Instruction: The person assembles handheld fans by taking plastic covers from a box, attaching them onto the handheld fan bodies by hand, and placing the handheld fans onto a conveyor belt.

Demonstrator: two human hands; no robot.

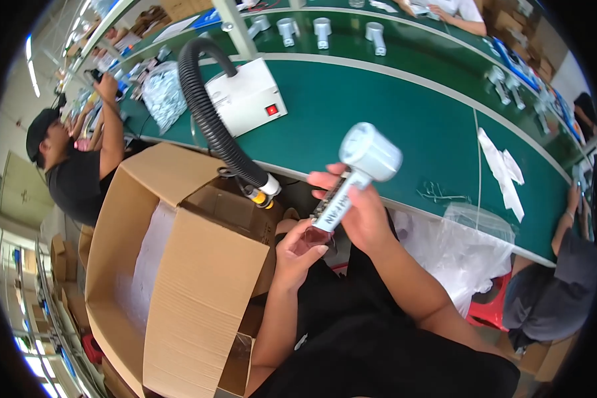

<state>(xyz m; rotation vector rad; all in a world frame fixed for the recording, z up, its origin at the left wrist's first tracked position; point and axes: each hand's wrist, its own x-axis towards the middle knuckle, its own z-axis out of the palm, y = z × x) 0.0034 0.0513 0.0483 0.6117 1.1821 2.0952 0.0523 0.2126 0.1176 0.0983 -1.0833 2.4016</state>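
Over my lap, in front of the green table, a pale blue handheld fan (373, 154) is held at a tilt, its round head up and to the right. My right hand (366, 222) is closed around its handle just below the head. Along the handle's left side runs a dark, uneven strip that looks like exposed inner parts. At the handle's lower end my left hand (286, 260) is closed on a reddish see-through piece (317, 237). That piece touches or nearly touches the handle; its exact shape is partly hidden by my fingers.
An open cardboard box (205, 292) stands at my left. A white machine (249, 96) with a black ribbed hose (209, 123) sits on the green table (351, 93). White scraps (502, 174) lie to the right, above a plastic bag (444, 249). Several fans stand on the far shelf; people work nearby.
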